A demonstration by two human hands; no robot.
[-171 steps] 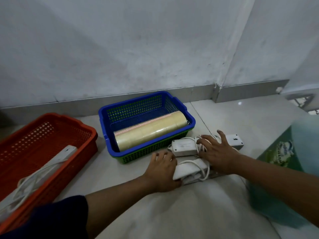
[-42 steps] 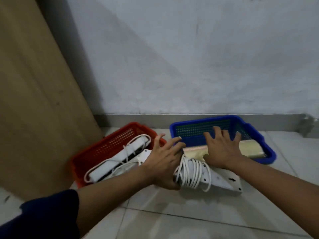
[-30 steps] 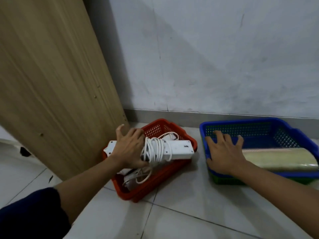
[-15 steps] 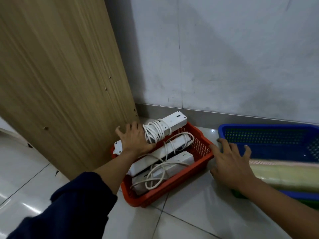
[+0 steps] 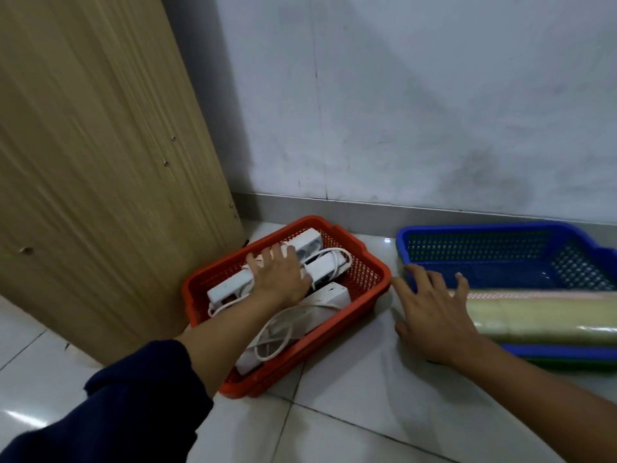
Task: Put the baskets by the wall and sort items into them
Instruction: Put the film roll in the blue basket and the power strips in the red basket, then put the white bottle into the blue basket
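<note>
An orange basket (image 5: 370,285) sits on the floor by the wall and holds several white power strips (image 5: 305,245) with coiled cords (image 5: 273,342). My left hand (image 5: 278,279) lies flat, fingers spread, on top of the strips inside it. To the right stands a blue basket (image 5: 484,233) nested over a green one, with a long roll of clear tape (image 5: 541,320) lying in it. My right hand (image 5: 430,312) rests with spread fingers against the blue basket's near left corner, holding nothing.
A tall wooden panel (image 5: 100,155) leans or stands right behind the orange basket on the left. The grey wall (image 5: 417,95) and its skirting run behind both baskets. Glossy white floor tiles (image 5: 350,396) spread in front.
My left hand carried the corded power strip into the orange basket and now presses flat on the pile there. My right hand stayed at the blue basket's corner.
</note>
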